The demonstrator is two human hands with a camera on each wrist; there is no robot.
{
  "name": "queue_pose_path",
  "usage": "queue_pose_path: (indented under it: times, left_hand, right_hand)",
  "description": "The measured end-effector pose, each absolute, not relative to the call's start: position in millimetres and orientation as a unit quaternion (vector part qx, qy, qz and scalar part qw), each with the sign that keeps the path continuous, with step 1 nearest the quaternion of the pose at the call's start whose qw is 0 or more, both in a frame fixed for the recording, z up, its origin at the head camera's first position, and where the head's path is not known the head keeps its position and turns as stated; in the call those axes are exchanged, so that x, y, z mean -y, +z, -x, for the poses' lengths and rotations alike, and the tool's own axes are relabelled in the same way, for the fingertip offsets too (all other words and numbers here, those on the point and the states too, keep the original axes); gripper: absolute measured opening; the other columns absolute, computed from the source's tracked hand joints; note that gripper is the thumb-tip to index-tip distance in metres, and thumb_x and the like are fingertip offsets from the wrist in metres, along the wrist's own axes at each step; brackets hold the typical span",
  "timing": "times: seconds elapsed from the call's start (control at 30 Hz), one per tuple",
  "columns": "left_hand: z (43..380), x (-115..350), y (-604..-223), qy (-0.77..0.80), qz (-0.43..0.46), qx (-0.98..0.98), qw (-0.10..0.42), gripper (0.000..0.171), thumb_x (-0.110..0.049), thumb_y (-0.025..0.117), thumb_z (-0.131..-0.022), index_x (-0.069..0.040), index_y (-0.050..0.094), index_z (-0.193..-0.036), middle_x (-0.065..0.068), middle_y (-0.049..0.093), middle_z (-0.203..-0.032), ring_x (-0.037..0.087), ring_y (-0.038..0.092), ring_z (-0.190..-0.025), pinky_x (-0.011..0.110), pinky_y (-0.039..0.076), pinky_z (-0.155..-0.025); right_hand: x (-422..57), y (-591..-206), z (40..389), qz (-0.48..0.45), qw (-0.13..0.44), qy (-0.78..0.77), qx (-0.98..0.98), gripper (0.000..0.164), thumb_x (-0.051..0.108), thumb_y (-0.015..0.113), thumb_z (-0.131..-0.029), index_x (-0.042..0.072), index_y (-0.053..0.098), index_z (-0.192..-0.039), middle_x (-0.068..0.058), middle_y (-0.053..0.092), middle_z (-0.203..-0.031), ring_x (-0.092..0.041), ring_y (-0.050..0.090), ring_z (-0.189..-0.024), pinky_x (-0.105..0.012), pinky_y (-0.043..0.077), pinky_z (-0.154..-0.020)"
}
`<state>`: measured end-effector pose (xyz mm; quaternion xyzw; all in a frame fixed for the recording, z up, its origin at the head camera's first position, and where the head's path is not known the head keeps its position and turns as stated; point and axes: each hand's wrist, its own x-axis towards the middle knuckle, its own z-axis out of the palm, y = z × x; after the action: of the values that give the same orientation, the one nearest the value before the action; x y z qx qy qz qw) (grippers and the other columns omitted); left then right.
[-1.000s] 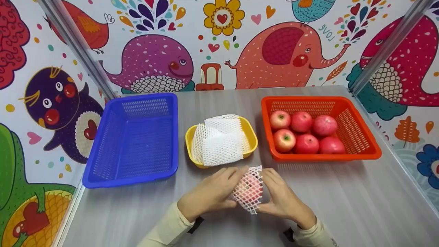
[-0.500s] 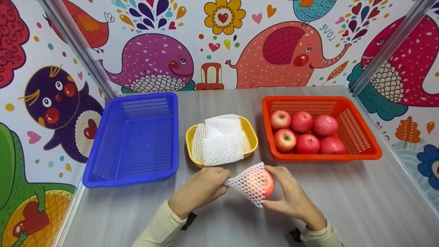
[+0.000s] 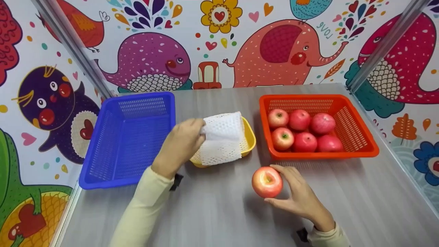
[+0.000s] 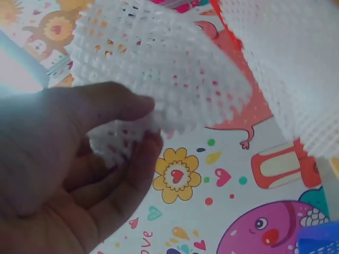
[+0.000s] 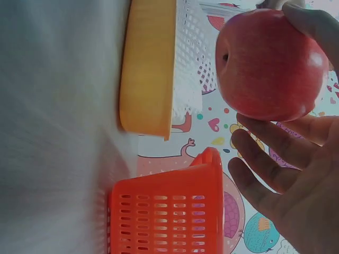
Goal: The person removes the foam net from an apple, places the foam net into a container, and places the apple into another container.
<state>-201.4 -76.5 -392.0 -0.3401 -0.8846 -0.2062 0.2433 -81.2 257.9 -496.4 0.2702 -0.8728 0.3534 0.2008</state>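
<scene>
My right hand point(image 3: 301, 195) grips a bare red apple point(image 3: 267, 182) between thumb and fingers, above the table's front part. In the right wrist view the same apple point(image 5: 270, 63) shows with no net on it. Over the left side of the yellow tray point(image 3: 252, 139), my left hand point(image 3: 181, 144) pinches a white foam fruit net point(image 4: 159, 69) between thumb and fingertips, as the left wrist view shows. Other white foam nets point(image 3: 221, 152) lie in the tray. How much of the pinched net rests on them is hard to tell from the head view.
To the left stands a blue basket point(image 3: 127, 181) with nothing seen in it. A red basket point(image 3: 322, 155) with several apples point(image 3: 305, 142) stands on the right. Printed wall panels point(image 3: 219, 48) border the grey table point(image 3: 219, 216) at the back and sides.
The foam net has come off the apple, pulled away by my left hand, which has moved up and left to the yellow tray. My right hand still holds the apple.
</scene>
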Motion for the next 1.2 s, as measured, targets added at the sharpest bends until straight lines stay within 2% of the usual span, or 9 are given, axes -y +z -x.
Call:
queue_pose_path:
  times: [0.13, 0.27, 0.37, 0.53, 0.7, 0.8, 0.9, 1.0, 1.2]
  left_hand:
    - [222, 61, -400, -0.147, 0.29, 0.909, 0.261, 0.008, 0.003, 0.067, -0.084, 0.002, 0.061, -0.089, 0.016, 0.063, -0.08, 0.034, 0.064, -0.068, 0.044, 0.056, -0.062]
    - [236, 42, -431, -0.083, 0.274, 0.921, 0.265, 0.005, 0.004, 0.066, -0.085, 0.003, 0.063, -0.089, 0.017, 0.065, -0.078, 0.034, 0.065, -0.066, 0.043, 0.056, -0.057]
    - [243, 33, -458, -0.052, 0.276, 0.933, 0.224, 0.005, 0.004, 0.061, -0.089, 0.002, 0.065, -0.09, 0.018, 0.065, -0.078, 0.033, 0.065, -0.065, 0.043, 0.056, -0.055]
    - [250, 26, -487, -0.037, 0.27, 0.955, 0.116, 0.014, 0.002, 0.054, -0.094, 0.001, 0.068, -0.092, 0.018, 0.065, -0.083, 0.034, 0.065, -0.07, 0.044, 0.056, -0.057]
    - [252, 27, -482, -0.038, 0.268, 0.961, 0.06, 0.015, 0.003, 0.053, -0.095, 0.002, 0.068, -0.095, 0.019, 0.064, -0.088, 0.035, 0.065, -0.076, 0.046, 0.057, -0.064]
    - [245, 32, -469, -0.038, 0.268, 0.962, 0.041, 0.007, 0.001, 0.061, -0.091, 0.002, 0.065, -0.096, 0.019, 0.064, -0.091, 0.036, 0.063, -0.08, 0.047, 0.056, -0.068]
    - [235, 39, -455, -0.041, 0.267, 0.962, 0.052, 0.014, -0.002, 0.068, -0.084, 0.002, 0.063, -0.096, 0.019, 0.063, -0.093, 0.037, 0.063, -0.084, 0.047, 0.055, -0.069]
    - [223, 46, -442, -0.052, 0.275, 0.956, 0.089, 0.018, -0.003, 0.07, -0.078, 0.002, 0.062, -0.093, 0.018, 0.063, -0.091, 0.037, 0.062, -0.083, 0.047, 0.054, -0.066]
    - [193, 62, -428, -0.076, 0.287, 0.946, 0.134, 0.024, -0.009, 0.076, -0.076, -0.001, 0.06, -0.092, 0.015, 0.06, -0.087, 0.035, 0.06, -0.078, 0.047, 0.052, -0.062]
  right_hand:
    - [-257, -498, 81, -0.268, 0.191, 0.348, 0.878, 0.093, 0.032, 0.096, -0.061, 0.014, 0.054, -0.141, 0.006, 0.06, -0.126, -0.017, 0.054, -0.11, -0.02, 0.038, -0.097]
    - [-256, -499, 82, -0.26, 0.188, 0.344, 0.882, 0.092, 0.032, 0.097, -0.06, 0.014, 0.055, -0.14, 0.007, 0.06, -0.124, -0.016, 0.054, -0.11, -0.021, 0.039, -0.097]
    - [-256, -500, 82, -0.26, 0.185, 0.338, 0.886, 0.091, 0.034, 0.096, -0.061, 0.013, 0.056, -0.139, 0.007, 0.06, -0.124, -0.015, 0.054, -0.111, -0.023, 0.04, -0.097]
    - [-257, -502, 82, -0.257, 0.17, 0.338, 0.889, 0.088, 0.038, 0.095, -0.063, 0.008, 0.057, -0.137, 0.007, 0.059, -0.126, -0.013, 0.054, -0.113, -0.023, 0.041, -0.097]
    - [-259, -503, 83, -0.252, 0.167, 0.336, 0.892, 0.089, 0.038, 0.095, -0.063, 0.009, 0.057, -0.138, 0.006, 0.058, -0.127, -0.013, 0.053, -0.114, -0.023, 0.041, -0.098]
    - [-260, -503, 83, -0.251, 0.17, 0.335, 0.892, 0.091, 0.035, 0.097, -0.06, 0.01, 0.057, -0.138, 0.006, 0.059, -0.127, -0.013, 0.053, -0.114, -0.022, 0.04, -0.098]
    - [-261, -504, 82, -0.25, 0.172, 0.333, 0.893, 0.092, 0.033, 0.097, -0.059, 0.012, 0.056, -0.139, 0.006, 0.059, -0.126, -0.013, 0.054, -0.113, -0.023, 0.041, -0.097]
    - [-261, -503, 81, -0.249, 0.173, 0.331, 0.893, 0.092, 0.033, 0.097, -0.06, 0.014, 0.056, -0.14, 0.007, 0.059, -0.125, -0.013, 0.054, -0.112, -0.025, 0.042, -0.096]
    - [-262, -502, 81, -0.256, 0.185, 0.327, 0.891, 0.092, 0.035, 0.096, -0.061, 0.015, 0.055, -0.141, 0.005, 0.06, -0.125, -0.017, 0.055, -0.111, -0.028, 0.043, -0.095]
